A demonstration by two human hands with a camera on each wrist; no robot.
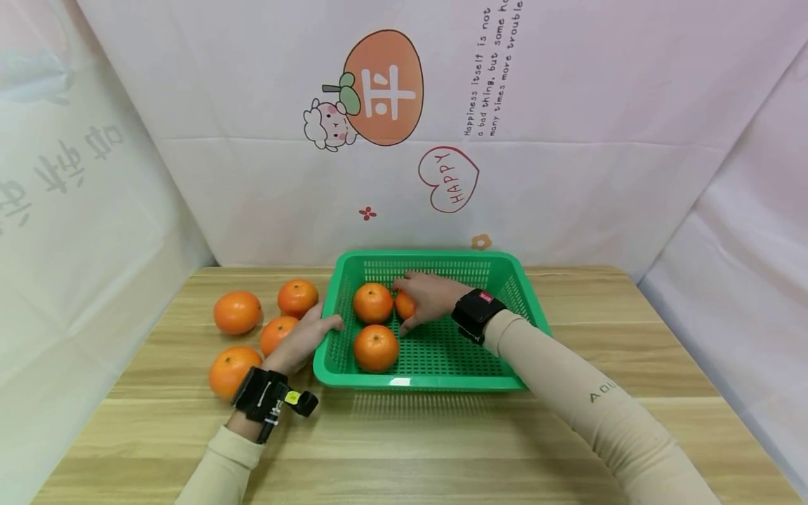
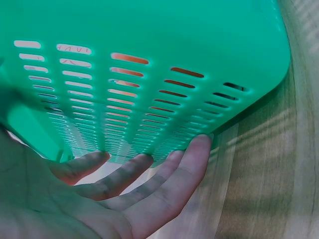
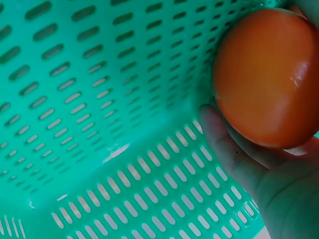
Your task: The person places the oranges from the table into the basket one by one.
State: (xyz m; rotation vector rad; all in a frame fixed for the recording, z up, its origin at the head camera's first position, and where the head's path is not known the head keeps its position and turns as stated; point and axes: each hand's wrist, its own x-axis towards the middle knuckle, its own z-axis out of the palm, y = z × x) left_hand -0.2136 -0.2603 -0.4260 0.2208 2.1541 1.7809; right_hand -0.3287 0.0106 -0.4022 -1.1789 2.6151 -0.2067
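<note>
A green plastic basket [image 1: 429,382] holds several oranges. My left hand [image 1: 306,340] grips its left rim, the thumb over the edge and the fingers [image 2: 169,191] against the slotted outer wall. Inside the basket, my right hand [image 1: 432,298] holds an orange [image 1: 405,306], partly covered by the hand in the head view. The right wrist view shows that orange [image 3: 266,79] large, with fingers curled along its underside. Left of it in the basket lie a back orange [image 1: 373,304] and a front orange [image 1: 376,348].
Several loose oranges lie on the wooden table [image 1: 391,449] left of the basket, among them a front one [image 1: 232,372] close to my left wrist and a far one [image 1: 236,312]. A printed white cloth [image 1: 568,196] hangs right behind the basket, with more cloth at both sides.
</note>
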